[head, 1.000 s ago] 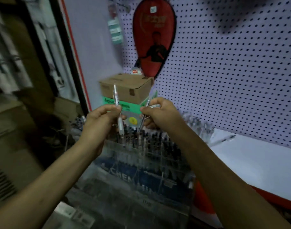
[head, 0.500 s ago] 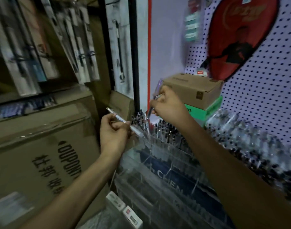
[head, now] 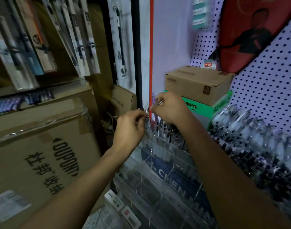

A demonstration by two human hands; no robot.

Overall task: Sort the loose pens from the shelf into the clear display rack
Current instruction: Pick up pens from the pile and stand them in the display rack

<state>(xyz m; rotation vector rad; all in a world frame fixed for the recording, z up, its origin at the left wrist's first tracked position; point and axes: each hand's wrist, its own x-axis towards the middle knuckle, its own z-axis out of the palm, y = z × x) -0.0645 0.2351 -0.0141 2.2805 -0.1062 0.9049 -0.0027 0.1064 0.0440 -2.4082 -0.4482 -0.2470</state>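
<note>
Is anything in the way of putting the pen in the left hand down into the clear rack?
Nothing visible blocks it. The left hand holds its pen right over the clear rack's left end. Other pens already stand crowded just to the right, under the right hand, so space looks tight.

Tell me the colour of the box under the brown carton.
Green with white lettering, seen in the head view: green box beneath the brown carton.

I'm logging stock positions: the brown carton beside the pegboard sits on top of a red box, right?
Not red. In the head view the brown carton sits on top of a green box, beside the pegboard.
</note>
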